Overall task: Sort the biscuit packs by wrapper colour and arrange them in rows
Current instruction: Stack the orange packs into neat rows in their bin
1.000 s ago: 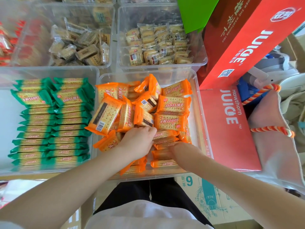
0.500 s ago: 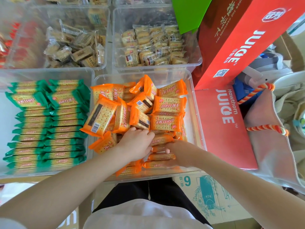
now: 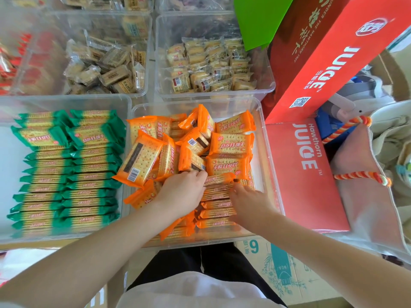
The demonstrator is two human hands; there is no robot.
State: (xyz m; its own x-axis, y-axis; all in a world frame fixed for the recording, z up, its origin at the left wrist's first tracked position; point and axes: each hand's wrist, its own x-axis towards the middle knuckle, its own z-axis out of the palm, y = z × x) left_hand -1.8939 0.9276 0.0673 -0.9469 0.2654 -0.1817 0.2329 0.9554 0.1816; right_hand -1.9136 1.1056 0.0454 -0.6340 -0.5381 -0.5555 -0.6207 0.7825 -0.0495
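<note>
Nearest, two bare forearms reach forward into a clear plastic bin [image 3: 270, 165] at the centre. The left hand [image 3: 182, 192] lies knuckles-up on the heap, its fingers curled down onto the near edge of a small orange-wrapped biscuit pack [image 3: 191, 161]; whether it truly grips that pack cannot be told. Just right of it, the right hand [image 3: 246, 196] rests with fingers spread and fairly straight on a near row of orange packs standing on edge [image 3: 216, 204], holding nothing.

Further into the same bin, the loose orange-wrapped biscuit packs [image 3: 230, 144] lie jumbled, some flat, some tilted, one large one [image 3: 140, 158] showing its barcode side.

To the left, a second clear bin [image 3: 66, 101] holds green-wrapped biscuit packs [image 3: 66, 174] already set in two neat rows.

Far behind, two more clear bins hold pale biscuits in transparent wrappers [image 3: 206, 67]. At the right stand red cardboard juice boxes [image 3: 311, 174].

The packs look light, with slick film wrappers and brittle crackers inside. They are probably best pinched gently across the long edges, not squeezed flat or pulled by the crimped ends.
</note>
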